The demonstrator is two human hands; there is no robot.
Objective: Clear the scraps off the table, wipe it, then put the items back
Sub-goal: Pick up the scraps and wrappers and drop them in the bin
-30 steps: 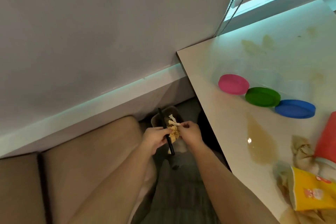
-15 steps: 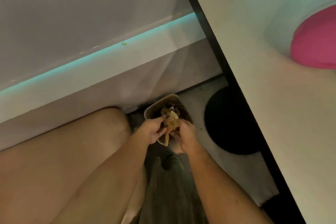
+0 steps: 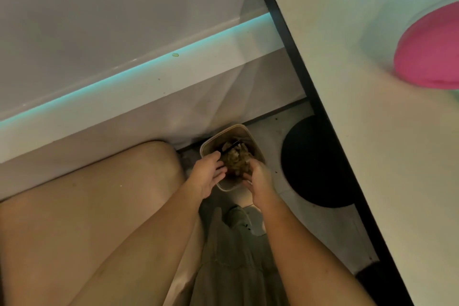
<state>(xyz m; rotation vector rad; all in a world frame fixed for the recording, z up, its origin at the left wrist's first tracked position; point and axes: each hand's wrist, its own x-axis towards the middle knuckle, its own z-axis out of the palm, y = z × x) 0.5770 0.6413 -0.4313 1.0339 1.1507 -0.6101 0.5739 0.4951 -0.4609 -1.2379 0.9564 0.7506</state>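
A small beige waste bin [image 3: 249,134] stands on the floor by the wall, between the couch and the table. Crumpled brownish paper scraps [image 3: 237,159] and a thin black stick [image 3: 231,147] lie inside it. My left hand [image 3: 208,173] hovers over the bin's near left rim with its fingers spread and nothing in them. My right hand [image 3: 258,178] hangs over the near right rim, fingers relaxed and empty. The white table [image 3: 347,112] with its dark edge fills the right side.
A pink round lid [image 3: 431,49] lies on the table at the far right. The table's black round base [image 3: 315,161] sits on the floor right of the bin. A beige couch cushion [image 3: 87,206] is at the left, and my foot [image 3: 237,216] is below the bin.
Both hands went down to the bin and let go of the scraps and the black stick, which now lie inside. The fingers have spread open.
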